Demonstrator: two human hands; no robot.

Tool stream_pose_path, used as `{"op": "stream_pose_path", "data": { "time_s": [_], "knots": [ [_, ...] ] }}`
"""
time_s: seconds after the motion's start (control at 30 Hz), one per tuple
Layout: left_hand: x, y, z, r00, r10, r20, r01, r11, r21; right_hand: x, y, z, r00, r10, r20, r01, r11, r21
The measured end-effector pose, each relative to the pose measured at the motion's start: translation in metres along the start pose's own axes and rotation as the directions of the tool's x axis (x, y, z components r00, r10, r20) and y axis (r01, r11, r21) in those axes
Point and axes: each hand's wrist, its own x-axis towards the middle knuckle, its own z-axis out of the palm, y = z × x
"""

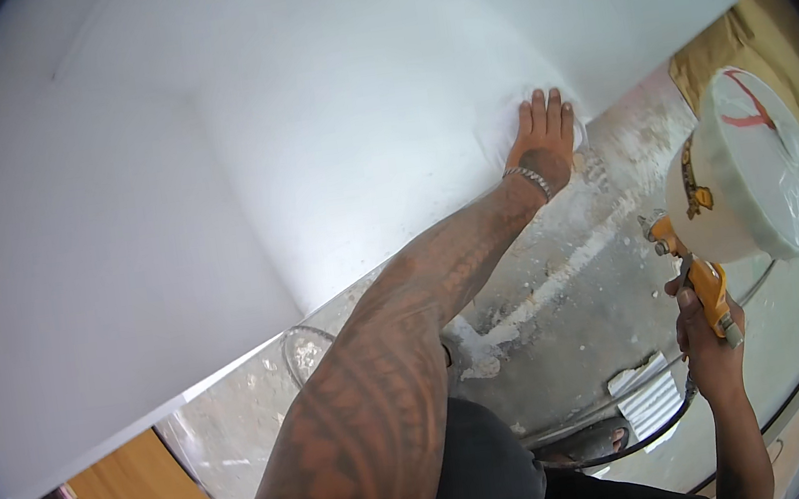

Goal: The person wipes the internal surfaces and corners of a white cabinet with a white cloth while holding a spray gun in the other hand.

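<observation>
Reaching out at full stretch, the person's left hand (543,135) lies flat, fingers straight and close together, against the white wall (353,124), close to its lower edge. Something white and soft-looking, perhaps a cloth (579,135), shows around the palm; I cannot tell whether the hand grips it or just presses it there.

Low on the right, the right hand (712,340) is curled around an orange spray gun (713,294), held away from the wall above a grey, paint-spattered floor (552,330). A large white tub (718,218) sits tilted on the gun, its broad, round end marked with a streak of red. A dark hose (661,432) curves over the floor near that arm, beside a white ridged sheet (648,398). Beyond the tub is crumpled brown paper (775,38).

From where I stand, the step in hand seems to be wiping or smoothing that low patch by palm, with the gun kept aside. The next move probably calls for lifting the left hand clear before the gun comes round to the wall, with the heavy-looking tub held steady so nothing spills.
</observation>
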Motion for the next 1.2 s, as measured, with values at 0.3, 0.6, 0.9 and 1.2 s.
{"op": "stream_pose_path", "data": {
  "time_s": [0.3, 0.6, 0.9, 1.2],
  "knots": [
    [-0.115, -0.061, -0.058, 0.969, -0.210, 0.129, 0.229, 0.960, -0.161, 0.027, -0.051, 0.046, 0.963, -0.046, 0.265, 0.074, 0.993, -0.097],
    [-0.231, -0.098, -0.081, 0.793, -0.550, 0.263, 0.552, 0.830, 0.073, 0.034, -0.064, 0.072, 0.852, -0.247, 0.462, 0.293, 0.956, -0.027],
    [-0.114, -0.065, -0.055, 0.935, -0.306, 0.182, 0.334, 0.931, -0.147, 0.022, -0.039, 0.029, 0.986, -0.091, 0.142, 0.108, 0.988, -0.111],
    [0.012, -0.019, -0.027, 0.993, -0.072, 0.099, 0.088, 0.980, -0.178, 0.008, -0.044, 0.018, 0.999, -0.018, -0.051, 0.010, 0.988, -0.154]
  ]
}}
